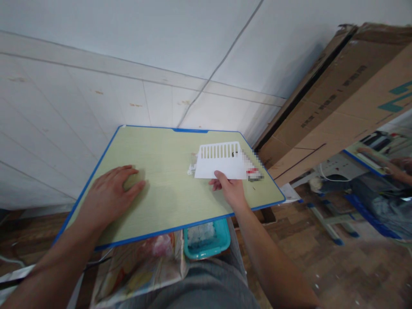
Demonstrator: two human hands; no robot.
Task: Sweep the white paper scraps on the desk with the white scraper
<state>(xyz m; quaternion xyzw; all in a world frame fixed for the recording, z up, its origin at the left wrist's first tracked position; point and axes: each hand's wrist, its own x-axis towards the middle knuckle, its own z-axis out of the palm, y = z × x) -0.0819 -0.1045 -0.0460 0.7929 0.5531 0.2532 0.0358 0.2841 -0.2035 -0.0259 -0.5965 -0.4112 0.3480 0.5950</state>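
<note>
Card (222, 165), white with a row of slots along its far edge, is over the right half of the table (161, 193), clamped in my right hand (230, 191). My thumb presses on top of its near edge and my fingers curl beneath; whether it touches the tabletop, I cannot tell. My left hand (111, 195) lies on the left side of the table, palm down, thumb and fingers apart, holding nothing.

Pale scraps (192, 169) poke out past the card's left edge (what lies off its right edge is too blurred to name). Beyond the table, a cable (222, 62) runs down the wall (128, 81). A carton (322, 111) stands to the right. Below the near edge sits a blue tub (224, 242).
</note>
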